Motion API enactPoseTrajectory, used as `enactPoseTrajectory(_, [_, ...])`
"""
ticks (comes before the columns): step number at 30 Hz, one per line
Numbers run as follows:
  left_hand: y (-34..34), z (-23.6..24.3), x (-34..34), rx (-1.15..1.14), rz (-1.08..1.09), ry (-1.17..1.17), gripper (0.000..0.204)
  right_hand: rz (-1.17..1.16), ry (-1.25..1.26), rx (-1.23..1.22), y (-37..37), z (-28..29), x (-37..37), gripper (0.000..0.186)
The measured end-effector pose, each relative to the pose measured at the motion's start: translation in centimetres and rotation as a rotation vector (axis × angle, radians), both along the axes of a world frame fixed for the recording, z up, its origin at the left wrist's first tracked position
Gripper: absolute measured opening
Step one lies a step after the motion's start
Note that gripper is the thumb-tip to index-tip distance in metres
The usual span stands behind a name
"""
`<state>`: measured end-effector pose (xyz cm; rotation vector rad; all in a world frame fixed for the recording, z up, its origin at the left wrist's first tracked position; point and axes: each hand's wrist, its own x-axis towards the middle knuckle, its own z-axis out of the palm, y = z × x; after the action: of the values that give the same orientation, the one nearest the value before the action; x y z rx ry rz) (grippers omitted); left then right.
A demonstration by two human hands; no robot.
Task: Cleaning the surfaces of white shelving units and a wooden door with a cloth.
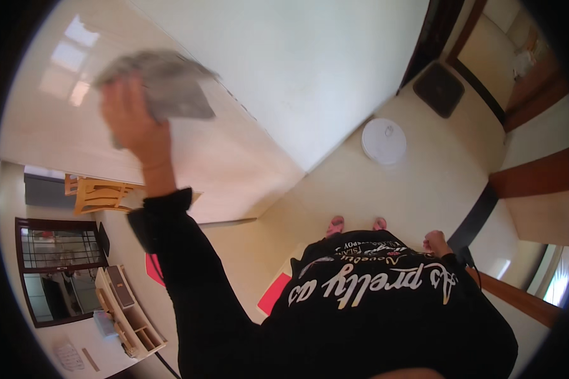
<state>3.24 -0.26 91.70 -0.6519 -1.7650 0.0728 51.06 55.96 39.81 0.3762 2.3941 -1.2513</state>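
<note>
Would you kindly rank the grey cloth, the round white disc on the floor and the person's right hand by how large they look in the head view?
1. Grey cloth, motion-blurred but clearly largest
2. Round white disc
3. Right hand

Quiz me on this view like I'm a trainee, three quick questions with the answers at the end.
1. Which hand is on the grey cloth?
2. True or false: the round white device is on the floor.
3. How is the right hand? A) flat on the cloth; B) curled, away from the cloth; C) touching the device.

Key: 1. The left hand. 2. True. 3. B.
</note>
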Motion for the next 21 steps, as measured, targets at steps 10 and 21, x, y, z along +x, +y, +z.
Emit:
enactPoseTrajectory(10, [-0.4, -19.8, 0.7, -0.339, 0.044, -0.549, 0.023, -0.878, -0.395, -0.366, -12.8, 5.8, -0.3, 0.014])
enactPoseTrajectory(21, [-8.1, -13.7, 4.0, -0.253, 0.215, -0.234, 0.037, -0.679, -0.358, -0.304, -5.2, 4.2, 4.2, 0.012])
